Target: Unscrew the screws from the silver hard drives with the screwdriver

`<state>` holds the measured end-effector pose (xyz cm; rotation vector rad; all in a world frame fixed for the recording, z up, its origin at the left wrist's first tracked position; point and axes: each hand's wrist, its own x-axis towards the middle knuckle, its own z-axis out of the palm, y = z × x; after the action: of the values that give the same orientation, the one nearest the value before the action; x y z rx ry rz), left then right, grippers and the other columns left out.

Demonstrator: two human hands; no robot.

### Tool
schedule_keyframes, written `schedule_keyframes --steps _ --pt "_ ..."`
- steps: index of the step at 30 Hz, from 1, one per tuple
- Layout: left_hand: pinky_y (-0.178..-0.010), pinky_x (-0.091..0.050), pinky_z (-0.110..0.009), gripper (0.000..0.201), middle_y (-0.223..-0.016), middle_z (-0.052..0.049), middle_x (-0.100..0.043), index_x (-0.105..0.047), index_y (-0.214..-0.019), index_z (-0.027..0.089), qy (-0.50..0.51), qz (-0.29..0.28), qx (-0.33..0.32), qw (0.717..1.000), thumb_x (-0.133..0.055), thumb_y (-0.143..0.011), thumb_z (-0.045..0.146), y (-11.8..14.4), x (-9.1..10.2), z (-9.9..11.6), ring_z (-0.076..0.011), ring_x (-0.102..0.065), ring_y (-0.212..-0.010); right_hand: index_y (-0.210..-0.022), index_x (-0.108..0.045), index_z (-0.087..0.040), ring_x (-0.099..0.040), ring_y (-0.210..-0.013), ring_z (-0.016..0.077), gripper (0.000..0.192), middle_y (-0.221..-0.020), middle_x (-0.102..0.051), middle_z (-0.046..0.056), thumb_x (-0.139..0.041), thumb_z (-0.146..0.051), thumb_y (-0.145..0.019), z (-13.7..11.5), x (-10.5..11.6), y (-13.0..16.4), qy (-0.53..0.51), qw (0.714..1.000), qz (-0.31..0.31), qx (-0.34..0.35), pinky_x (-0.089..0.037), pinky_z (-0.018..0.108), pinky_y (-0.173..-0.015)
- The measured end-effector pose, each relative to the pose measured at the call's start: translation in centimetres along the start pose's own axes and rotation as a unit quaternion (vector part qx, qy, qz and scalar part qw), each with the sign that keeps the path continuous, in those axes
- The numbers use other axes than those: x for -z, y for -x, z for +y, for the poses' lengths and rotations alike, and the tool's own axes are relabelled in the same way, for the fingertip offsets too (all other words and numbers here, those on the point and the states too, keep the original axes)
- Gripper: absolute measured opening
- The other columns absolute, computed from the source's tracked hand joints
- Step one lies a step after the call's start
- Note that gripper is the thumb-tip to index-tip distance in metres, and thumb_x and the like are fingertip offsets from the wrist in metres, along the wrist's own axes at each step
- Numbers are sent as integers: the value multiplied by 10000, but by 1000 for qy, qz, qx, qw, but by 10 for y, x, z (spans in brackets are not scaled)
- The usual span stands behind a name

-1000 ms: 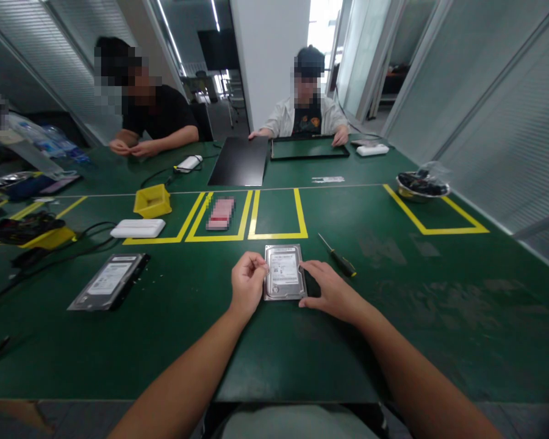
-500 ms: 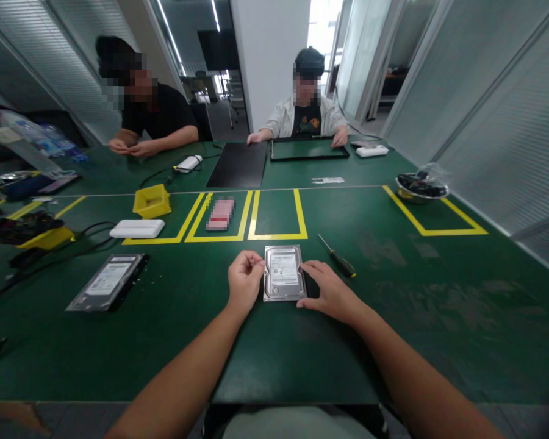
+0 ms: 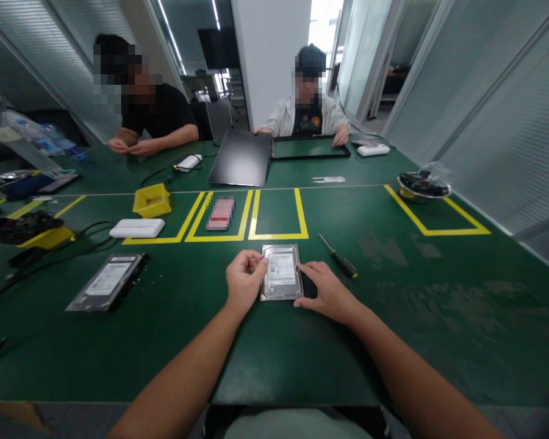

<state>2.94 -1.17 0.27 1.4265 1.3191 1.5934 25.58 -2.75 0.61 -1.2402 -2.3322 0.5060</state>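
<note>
A silver hard drive (image 3: 281, 274) with a white label lies on the green table in front of me. My left hand (image 3: 246, 277) has curled fingers and grips its left edge, the thumb tip reaching over the rim. On the other side my right hand (image 3: 327, 289) holds the right edge, fingers at the notch and thumb by the near corner. Just right of the drive is a screwdriver (image 3: 341, 259) with a dark handle. A second hard drive (image 3: 107, 281) lies farther to the left, with small bits scattered beside it.
Yellow tape (image 3: 279, 236) marks boxes on the table (image 3: 293, 353). A yellow bin (image 3: 152, 201), white power strip (image 3: 137, 228) and cables are at left. A metal bowl (image 3: 423, 187) of dark parts stands at right. Across sit two people, one holding a dark panel (image 3: 240, 158).
The hard drive has shifted slightly left along with my right hand. My left thumb now overlaps its edge more. Across the table, the person has tilted up the dark panel.
</note>
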Motion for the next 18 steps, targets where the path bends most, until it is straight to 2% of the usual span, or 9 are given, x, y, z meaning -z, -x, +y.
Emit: schedule_keyframes --steps 12,18 --pt "-548 -396 -200 126 -661 18 -584 -621 -823 161 -33 2 0 999 -697 -789 256 -2 2 0 -100 -500 -569 -1359 -504 -72 -486 -1151 303 815 -1266 -553 182 -804 -472 -716 1 5 2 14 1000 -5 16 -440 470 -1020" --pt "-547 -384 -199 125 -648 23 -572 -622 -822 162 -39 3 1 999 -697 -789 257 -2 2 0 -97 -481 -564 -1338 -516 -100 -496 -1138 305 760 -1261 -568 164 -782 -482 -738 -1 8 3 50 998 4 31 -433 480 -1006"
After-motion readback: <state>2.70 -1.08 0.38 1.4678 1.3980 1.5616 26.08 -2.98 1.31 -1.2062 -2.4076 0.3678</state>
